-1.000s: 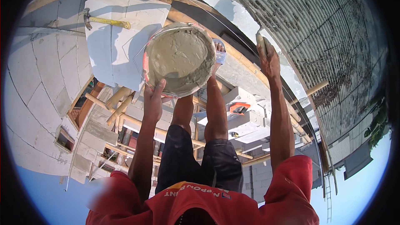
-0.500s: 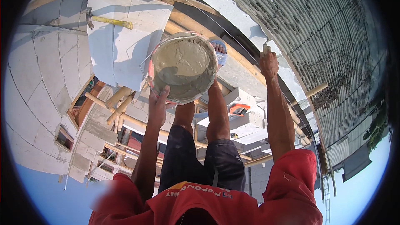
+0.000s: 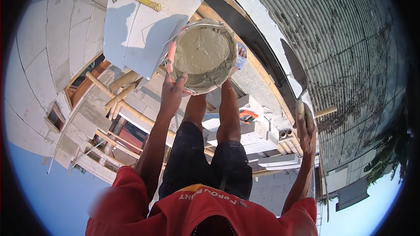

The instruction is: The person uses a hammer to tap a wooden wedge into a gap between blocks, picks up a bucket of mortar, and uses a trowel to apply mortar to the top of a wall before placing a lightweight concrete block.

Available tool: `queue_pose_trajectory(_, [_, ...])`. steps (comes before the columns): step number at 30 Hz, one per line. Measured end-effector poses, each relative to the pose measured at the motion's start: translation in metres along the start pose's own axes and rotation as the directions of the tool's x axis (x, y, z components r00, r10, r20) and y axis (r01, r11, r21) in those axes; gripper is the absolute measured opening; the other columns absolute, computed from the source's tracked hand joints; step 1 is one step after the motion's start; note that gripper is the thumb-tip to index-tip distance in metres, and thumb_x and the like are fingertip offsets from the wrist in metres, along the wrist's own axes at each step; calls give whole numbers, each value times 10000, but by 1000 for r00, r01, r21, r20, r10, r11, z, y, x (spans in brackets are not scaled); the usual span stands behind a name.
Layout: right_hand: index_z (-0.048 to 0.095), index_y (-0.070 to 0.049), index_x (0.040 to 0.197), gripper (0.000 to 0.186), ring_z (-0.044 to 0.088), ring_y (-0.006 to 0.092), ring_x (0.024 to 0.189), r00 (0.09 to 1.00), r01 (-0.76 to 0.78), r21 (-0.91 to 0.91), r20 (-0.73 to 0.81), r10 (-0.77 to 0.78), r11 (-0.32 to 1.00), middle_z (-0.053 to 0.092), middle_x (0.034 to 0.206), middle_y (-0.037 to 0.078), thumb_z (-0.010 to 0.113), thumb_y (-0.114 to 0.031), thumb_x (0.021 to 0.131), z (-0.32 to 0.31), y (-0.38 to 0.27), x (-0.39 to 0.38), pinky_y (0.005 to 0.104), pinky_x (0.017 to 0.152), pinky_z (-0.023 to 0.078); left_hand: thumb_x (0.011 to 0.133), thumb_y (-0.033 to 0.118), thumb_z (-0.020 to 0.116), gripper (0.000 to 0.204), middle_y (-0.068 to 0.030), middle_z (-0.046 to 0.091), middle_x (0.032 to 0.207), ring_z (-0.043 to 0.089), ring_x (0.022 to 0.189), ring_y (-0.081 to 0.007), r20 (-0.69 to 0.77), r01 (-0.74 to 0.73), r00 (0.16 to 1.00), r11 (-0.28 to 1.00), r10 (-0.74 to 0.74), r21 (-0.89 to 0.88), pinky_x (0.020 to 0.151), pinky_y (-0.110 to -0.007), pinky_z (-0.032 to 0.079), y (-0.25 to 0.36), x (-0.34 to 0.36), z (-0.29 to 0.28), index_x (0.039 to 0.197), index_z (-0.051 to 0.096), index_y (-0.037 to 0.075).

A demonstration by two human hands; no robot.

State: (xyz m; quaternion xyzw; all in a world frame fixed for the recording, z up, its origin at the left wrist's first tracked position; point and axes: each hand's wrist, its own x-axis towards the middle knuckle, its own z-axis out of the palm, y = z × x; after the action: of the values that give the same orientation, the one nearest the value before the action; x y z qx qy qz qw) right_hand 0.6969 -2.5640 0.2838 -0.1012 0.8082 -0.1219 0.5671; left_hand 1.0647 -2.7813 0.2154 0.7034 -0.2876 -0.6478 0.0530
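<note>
My left hand (image 3: 172, 92) grips the near-left rim of a round bucket (image 3: 172, 55), thumb over the edge. Wet grey-brown mortar (image 3: 203, 49) fills much of the bucket, and its thin wire handle hangs at the left. Out to the right, my right hand (image 3: 307, 126) is closed around the pale handle of a pointed trowel (image 3: 294, 65). The blade points away from me, along the pale top of the block wall (image 3: 276, 39). Whether it touches the wall, I cannot tell.
A yellow-handled hammer (image 3: 138, 0) lies on a large pale board (image 3: 144, 30) at the far left. Bamboo poles (image 3: 262, 72) run beneath me. An orange-handled saw (image 3: 248, 116) rests on pale blocks (image 3: 258, 135). Corrugated roofing (image 3: 345, 48) borders the wall at right.
My right hand has come nearer to me and farther right, with the trowel's blade now plainly seen. The bucket stays in my left hand, and the whole view has shifted.
</note>
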Motion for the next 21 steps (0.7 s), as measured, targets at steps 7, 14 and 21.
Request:
queue_pose_trajectory(7, [541, 1, 1355, 457, 648, 457, 956, 801, 583, -364, 103, -590, 727, 646, 1141, 250, 555, -296, 1009, 119, -28, 30, 513, 848, 540, 984, 197, 600, 762, -192, 509, 1398, 619, 1182, -223, 49, -76, 996, 996, 78, -44, 855, -380, 635, 1, -6, 13, 1579, 158, 21])
queue_pose_trajectory(14, [548, -12, 1375, 497, 695, 399, 847, 945, 279, -74, 198, -260, 958, 687, 1064, 281, 569, -361, 1021, 163, -65, 39, 455, 731, 551, 1003, 199, 581, 611, -174, 563, 1339, 606, 1182, -201, 29, -111, 993, 984, 116, -143, 845, -310, 594, -9, -9, 18, 1511, 313, -10])
queue_pose_trajectory(21, [603, 11, 1316, 505, 527, 103, 484, 906, -164, 529, 414, -84, 833, 642, 770, 72, 579, -401, 1026, 92, -37, 19, 249, 411, 380, 982, 191, 612, 613, -181, 536, 1360, 657, 1131, -261, 30, 24, 999, 961, -16, -277, 769, -438, 658, -8, 2, 19, 1479, 309, 0])
